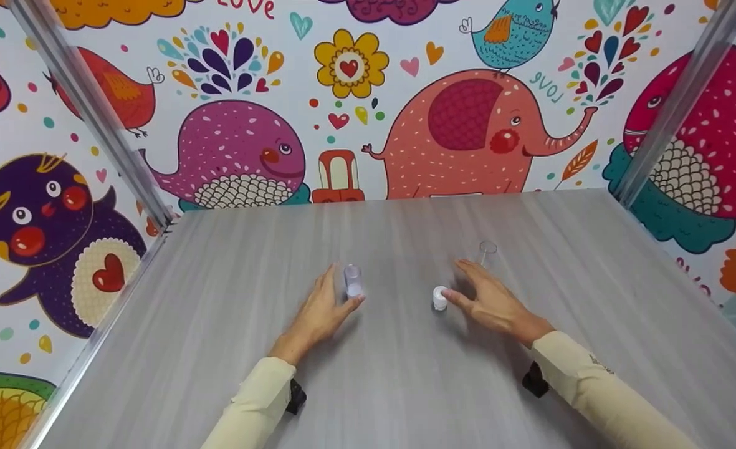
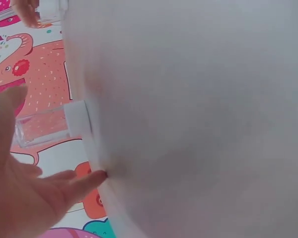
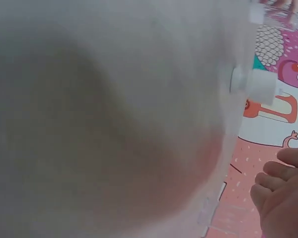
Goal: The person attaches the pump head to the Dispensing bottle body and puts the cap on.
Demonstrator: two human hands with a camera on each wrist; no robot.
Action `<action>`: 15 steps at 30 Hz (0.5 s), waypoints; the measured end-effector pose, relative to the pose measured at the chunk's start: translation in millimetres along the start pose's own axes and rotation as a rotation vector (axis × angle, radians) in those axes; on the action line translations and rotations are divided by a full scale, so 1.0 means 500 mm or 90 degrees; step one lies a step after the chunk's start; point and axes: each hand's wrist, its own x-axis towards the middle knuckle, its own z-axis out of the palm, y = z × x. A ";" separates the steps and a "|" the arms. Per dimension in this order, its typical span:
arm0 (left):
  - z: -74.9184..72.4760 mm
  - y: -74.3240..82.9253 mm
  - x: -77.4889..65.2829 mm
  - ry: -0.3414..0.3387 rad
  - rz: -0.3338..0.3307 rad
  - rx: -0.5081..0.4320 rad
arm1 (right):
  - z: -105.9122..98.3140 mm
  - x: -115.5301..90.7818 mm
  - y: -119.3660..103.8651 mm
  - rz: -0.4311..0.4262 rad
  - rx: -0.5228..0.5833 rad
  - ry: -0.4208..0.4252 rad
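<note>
A clear bottle [image 1: 353,279] stands upside down on its white end [image 2: 77,119], which meets the tabletop in the left wrist view. My left hand [image 1: 325,310] is spread at its left and near side, with fingers extended and the thumb by the white end. A small white cap-like piece [image 1: 440,299] stands to the right, wider at the top in the right wrist view. My right hand [image 1: 492,304] hovers beside it with fingers stretched forward; its thumb tip overlaps the piece in the head view. Behind the right fingers is a clear open cylinder [image 1: 487,249], its lower part partly hidden.
The grey wood-grain table [image 1: 392,386] backs onto a wall with cartoon animals [image 1: 467,137]. Metal posts [image 1: 87,112] rise at both back corners. A metal edge strip [image 1: 93,349] runs along the left side. Both wrists carry small black devices [image 1: 536,380].
</note>
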 end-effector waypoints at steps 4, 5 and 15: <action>0.007 0.003 0.000 0.018 -0.021 -0.022 | 0.005 0.000 -0.005 0.031 0.035 0.002; 0.009 0.003 0.000 0.020 -0.022 -0.027 | 0.006 0.000 -0.006 0.038 0.043 0.001; 0.018 0.015 0.002 0.052 -0.049 -0.079 | 0.022 -0.002 -0.017 0.079 0.149 0.012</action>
